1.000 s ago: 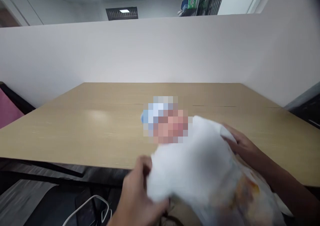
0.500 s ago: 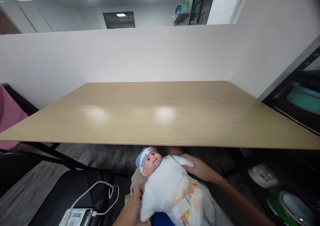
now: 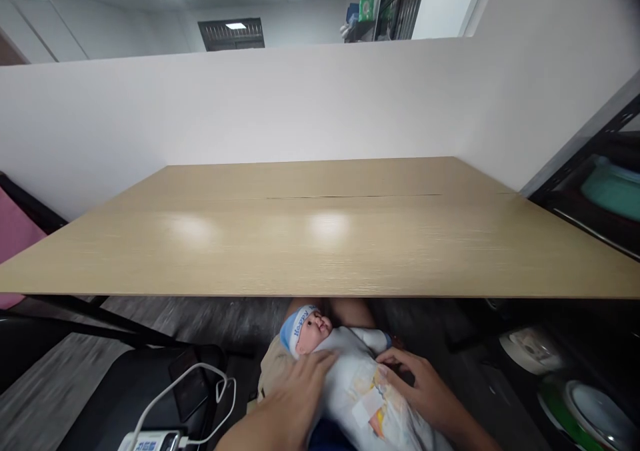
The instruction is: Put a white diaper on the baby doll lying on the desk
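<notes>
A baby doll (image 3: 350, 378) in a white printed suit and a blue-and-white cap lies on my lap, below the front edge of the wooden table (image 3: 320, 238). Its head points toward the table. My left hand (image 3: 297, 388) lies flat on the doll's chest and shoulder, fingers stretched toward its face. My right hand (image 3: 417, 384) rests on the doll's other side, by its arm, fingers spread and slightly curled on the fabric.
A black chair seat (image 3: 135, 391) at lower left carries a white cable (image 3: 185, 384) and a device. Dark shelving (image 3: 590, 184) with bowls and plates (image 3: 597, 414) stands on the right. A white partition (image 3: 300, 104) backs the table. Something pink (image 3: 15, 231) shows at far left.
The doll came off the table down onto my lap. My left hand moved from its side onto its chest; my right hand shifted from under its arm onto its body.
</notes>
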A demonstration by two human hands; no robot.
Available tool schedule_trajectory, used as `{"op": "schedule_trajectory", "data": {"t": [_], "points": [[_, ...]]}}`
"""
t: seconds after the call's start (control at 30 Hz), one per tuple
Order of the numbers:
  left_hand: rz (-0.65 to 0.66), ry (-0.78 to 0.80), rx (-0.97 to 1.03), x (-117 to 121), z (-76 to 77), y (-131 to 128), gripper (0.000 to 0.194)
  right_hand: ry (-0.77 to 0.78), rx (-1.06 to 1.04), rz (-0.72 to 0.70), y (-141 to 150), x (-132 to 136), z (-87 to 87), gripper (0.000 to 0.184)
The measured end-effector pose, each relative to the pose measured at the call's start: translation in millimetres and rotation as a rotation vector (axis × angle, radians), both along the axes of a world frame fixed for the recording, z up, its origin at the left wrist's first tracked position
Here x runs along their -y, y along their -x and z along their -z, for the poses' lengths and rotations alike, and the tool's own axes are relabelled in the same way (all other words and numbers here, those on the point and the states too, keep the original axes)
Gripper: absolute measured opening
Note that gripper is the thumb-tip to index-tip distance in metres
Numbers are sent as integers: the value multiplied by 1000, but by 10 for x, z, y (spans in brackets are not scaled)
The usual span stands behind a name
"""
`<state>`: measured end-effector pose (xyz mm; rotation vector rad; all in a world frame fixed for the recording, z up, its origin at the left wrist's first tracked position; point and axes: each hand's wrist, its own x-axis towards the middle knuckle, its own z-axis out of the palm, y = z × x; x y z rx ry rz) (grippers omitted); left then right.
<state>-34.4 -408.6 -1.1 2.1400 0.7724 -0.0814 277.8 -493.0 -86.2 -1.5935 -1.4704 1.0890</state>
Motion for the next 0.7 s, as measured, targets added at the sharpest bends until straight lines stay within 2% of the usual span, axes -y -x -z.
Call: {"op": "schedule_trajectory", "data": {"t": [0.07, 0.17, 0.27, 0.33, 0.4, 0.5, 0.57, 0.63, 0.7], "points": [[96, 41, 204, -91, 35, -333, 83, -14, 30, 6, -44, -13, 146, 51], [189, 23, 361, -151, 263, -699, 50, -27, 45, 21, -188, -35, 421, 50], [177, 19, 442, -127, 510, -835, 33, -24, 77, 111, -345, -76, 640, 52], [132, 52, 482, -96, 579, -830, 28, -37, 125, 169, -385, -106, 662, 55], [63, 117, 501, -80, 556, -761, 30, -68, 136, 117, -332, -121, 544, 52], [-19, 290, 492, -102, 419, -531, 44, -71, 63, -192, -126, -98, 187, 44], [6, 454, 414, -135, 326, -338, 58, -46, 50, -337, -11, -51, -46, 39], [60, 568, 293, -166, 273, -215, 65, -56, 89, -345, -5, 37, -194, 40], [41, 523, 238, -194, 281, -266, 60, -28, 125, -299, -124, 185, -237, 52]]}}
